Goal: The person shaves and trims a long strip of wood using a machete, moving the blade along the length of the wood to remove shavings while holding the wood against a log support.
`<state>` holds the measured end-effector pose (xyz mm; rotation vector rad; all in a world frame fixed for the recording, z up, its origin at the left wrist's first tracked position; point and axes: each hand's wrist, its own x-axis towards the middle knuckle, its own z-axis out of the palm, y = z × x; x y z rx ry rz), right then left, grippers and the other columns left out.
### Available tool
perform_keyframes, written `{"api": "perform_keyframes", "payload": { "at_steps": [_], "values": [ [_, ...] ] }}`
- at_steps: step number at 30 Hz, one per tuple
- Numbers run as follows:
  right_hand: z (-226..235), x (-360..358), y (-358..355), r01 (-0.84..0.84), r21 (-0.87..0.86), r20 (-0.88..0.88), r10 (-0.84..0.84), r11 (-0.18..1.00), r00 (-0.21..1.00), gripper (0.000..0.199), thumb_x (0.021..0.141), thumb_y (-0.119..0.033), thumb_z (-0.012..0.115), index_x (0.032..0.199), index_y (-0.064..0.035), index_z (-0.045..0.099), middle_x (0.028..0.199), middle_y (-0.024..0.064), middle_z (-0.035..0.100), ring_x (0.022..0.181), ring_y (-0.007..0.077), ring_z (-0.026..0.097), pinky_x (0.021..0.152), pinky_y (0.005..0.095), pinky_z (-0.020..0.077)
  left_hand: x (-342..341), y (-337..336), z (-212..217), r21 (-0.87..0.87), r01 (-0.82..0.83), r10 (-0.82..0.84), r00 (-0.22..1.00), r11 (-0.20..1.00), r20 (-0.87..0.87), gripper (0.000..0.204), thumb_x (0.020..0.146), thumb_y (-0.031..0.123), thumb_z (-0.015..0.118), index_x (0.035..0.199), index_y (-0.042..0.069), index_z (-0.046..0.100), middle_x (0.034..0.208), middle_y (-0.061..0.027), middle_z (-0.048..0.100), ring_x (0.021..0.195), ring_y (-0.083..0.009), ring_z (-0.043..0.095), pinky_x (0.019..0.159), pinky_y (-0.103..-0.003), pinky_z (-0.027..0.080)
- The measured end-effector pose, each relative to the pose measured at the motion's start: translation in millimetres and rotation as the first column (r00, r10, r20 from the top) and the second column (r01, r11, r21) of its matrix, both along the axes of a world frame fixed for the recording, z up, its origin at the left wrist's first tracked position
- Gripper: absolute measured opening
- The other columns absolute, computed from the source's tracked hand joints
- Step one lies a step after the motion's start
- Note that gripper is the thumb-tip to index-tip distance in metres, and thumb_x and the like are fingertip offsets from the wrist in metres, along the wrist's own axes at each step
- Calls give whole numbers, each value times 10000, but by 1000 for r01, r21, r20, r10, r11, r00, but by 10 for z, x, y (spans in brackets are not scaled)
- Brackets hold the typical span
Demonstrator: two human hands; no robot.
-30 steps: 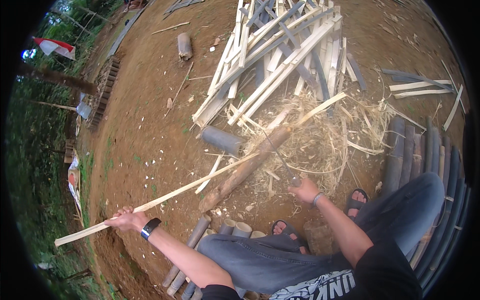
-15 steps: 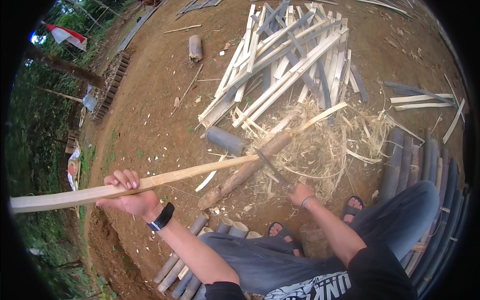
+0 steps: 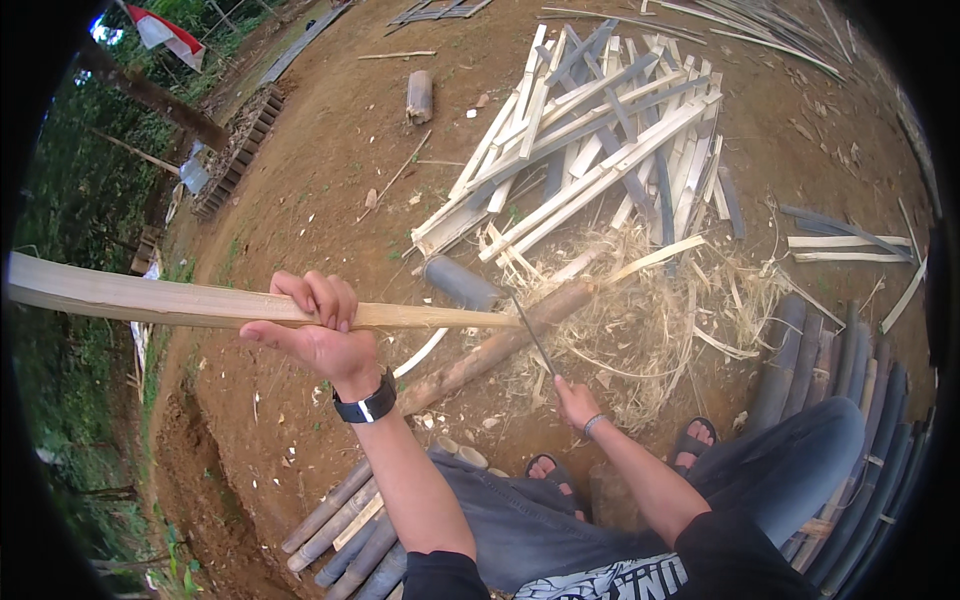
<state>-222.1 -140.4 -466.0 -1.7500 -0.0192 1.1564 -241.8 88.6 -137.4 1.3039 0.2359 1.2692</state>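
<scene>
The left hand [image 3: 320, 330] was clamped around a long pale bamboo strip [image 3: 180, 302], its long axis running sideways from the fingers to a knife [image 3: 533, 335]; the right hand [image 3: 575, 400], fingers closed on the knife's handle, lay nearer the strip's far tip.

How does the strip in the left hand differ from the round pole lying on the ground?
The strip is flat, pale and freshly split; the pole is round and brown. The strip is held in the air by the left hand; the pole lies on the dirt among shavings. Both are long and look like bamboo.
</scene>
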Motion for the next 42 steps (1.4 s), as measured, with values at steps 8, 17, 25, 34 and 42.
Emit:
{"api": "perform_keyframes", "payload": {
  "at_steps": [8, 17, 25, 34, 42],
  "values": [
    [-209, -135, 53, 59, 48, 63, -62, 997, 996, 707, 903, -570, 402, 525, 17, 515, 467, 108, 502, 470, 233, 547, 506, 386, 432, 84, -187, -13, 8, 30, -30, 1000, 1000, 7, 694, 768, 822, 266, 649, 138, 273, 445, 48, 223, 366, -53, 158, 343, -210, 136],
    [-298, -79, 148, -12, 11, 194, 9, 1000, 981, 689, 928, -548, 351, 517, -15, 497, 438, 72, 447, 436, 192, 468, 482, 389, 384, -189, -96, -116, 92, 272, -279, 957, 958, 82, 664, 768, 793, 389, 627, 156, 261, 418, 61, 232, 346, -38, 165, 343, -203, 125],
    [475, -560, 226, 25, 279, 255, -99, 960, 962, 648, 915, -518, 415, 588, 31, 524, 472, 139, 451, 475, 234, 466, 518, 401, 394, -413, -99, -184, 80, 205, -210, 976, 975, 52, 614, 816, 683, 495, 623, 144, 272, 435, 53, 226, 354, -46, 159, 349, -210, 125],
    [18, -637, 321, 185, 136, 88, -198, 973, 976, 641, 893, -516, 479, 511, -1, 495, 427, 77, 467, 412, 204, 501, 440, 396, 386, -289, -296, -201, 100, 225, -230, 972, 969, 40, 598, 823, 651, 526, 645, 130, 291, 463, 49, 230, 385, -52, 163, 373, -221, 133],
    [-535, -256, 239, 177, -102, 148, -161, 979, 976, 602, 855, -535, 546, 560, -11, 560, 438, 54, 463, 394, 201, 475, 423, 372, 391, -153, -383, -82, 67, 284, -289, 955, 956, 73, 571, 834, 615, 544, 648, 132, 303, 467, 51, 248, 399, -46, 168, 389, -226, 140]
  ]
}}
